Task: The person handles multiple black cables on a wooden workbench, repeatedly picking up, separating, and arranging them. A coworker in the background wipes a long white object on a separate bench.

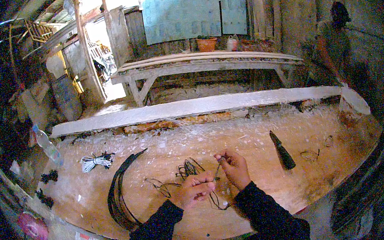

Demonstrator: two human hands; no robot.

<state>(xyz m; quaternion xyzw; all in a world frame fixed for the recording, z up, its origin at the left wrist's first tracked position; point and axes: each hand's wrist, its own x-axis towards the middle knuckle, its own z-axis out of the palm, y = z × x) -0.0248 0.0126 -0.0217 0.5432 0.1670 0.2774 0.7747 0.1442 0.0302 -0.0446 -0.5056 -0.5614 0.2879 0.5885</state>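
Nearby, dark curved strips (114, 196), pale bundle (94, 163), tapered dark object (283, 153), left hand (193, 190) and right hand (235, 168) pinching cord (217, 172)

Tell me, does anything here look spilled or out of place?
Yes: pale scraps litter the far side of the wooden tabletop, untidy beside its barer near part. Dark cord by the left hand lies in loose loops.

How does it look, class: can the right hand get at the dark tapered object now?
Probably yes: only bare tabletop shows between the right hand and the dark tapered object, though that hand seems to pinch a thin strand.
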